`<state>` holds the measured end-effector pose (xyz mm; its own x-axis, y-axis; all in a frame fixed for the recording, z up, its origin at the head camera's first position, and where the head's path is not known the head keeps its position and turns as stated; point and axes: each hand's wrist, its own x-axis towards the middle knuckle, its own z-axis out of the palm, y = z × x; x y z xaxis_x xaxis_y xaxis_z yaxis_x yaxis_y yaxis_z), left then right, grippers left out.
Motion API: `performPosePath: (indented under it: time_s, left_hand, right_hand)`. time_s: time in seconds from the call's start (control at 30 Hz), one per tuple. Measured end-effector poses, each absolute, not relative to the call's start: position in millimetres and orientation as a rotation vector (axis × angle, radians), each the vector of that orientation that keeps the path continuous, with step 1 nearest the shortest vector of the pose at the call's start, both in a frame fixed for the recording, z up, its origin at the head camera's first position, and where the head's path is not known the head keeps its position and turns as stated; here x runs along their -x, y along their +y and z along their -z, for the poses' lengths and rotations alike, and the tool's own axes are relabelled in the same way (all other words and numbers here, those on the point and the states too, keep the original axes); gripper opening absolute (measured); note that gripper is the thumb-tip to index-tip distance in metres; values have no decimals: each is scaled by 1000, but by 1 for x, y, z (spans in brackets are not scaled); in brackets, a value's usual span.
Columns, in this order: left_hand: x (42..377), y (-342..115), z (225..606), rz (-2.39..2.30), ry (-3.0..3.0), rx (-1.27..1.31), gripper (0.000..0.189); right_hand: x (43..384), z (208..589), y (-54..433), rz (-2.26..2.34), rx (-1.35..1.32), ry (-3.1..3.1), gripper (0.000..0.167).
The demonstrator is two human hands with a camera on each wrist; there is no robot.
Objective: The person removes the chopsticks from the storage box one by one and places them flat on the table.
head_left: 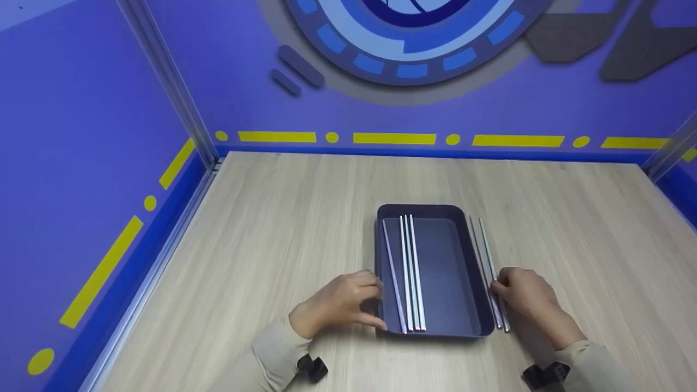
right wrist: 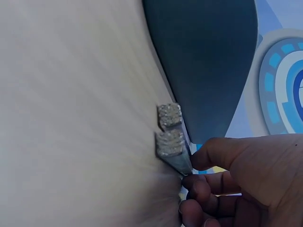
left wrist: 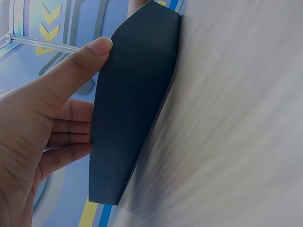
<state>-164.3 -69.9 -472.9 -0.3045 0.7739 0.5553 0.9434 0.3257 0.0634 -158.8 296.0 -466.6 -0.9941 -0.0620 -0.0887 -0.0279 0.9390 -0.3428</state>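
Note:
A dark rectangular tray (head_left: pixel 446 272) lies on the wooden table. Inside, three metal chopsticks (head_left: pixel 412 272) run side by side, and a purplish chopstick (head_left: pixel 393 272) slants along their left. My left hand (head_left: pixel 348 299) holds the tray at its near-left corner, thumb at the corner and fingers at the left rim. In the left wrist view the thumb overlaps the dark tray wall (left wrist: pixel 128 104). Beside the tray's right wall lie two more metal chopsticks (head_left: pixel 488 250). My right hand (head_left: pixel 525 291) pinches these between thumb and forefinger; their textured square ends (right wrist: pixel 169 142) face the right wrist camera.
Blue printed panels (head_left: pixel 348 114) with yellow marks border the table at the back and left. Metal frame posts (head_left: pixel 169 76) stand at the corners. Bare wood surface (head_left: pixel 272 218) extends to the left of the tray.

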Motion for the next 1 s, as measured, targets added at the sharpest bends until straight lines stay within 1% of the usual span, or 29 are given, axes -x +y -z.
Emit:
performPosePath:
  time_s: [0.7,0.9,1.0]
  left_hand:
    - [165,-72,475,541,-2200,1515,47]
    - [166,-71,476,528,-2168,1506,48]
    - [166,-71,476,535,-2171,1505,49]
  right_hand:
    - [159,465,295,518,103,3004,26]
    - [158,462,295,509,107,2991,19]
    - [158,460,295,510,99,2996,21]
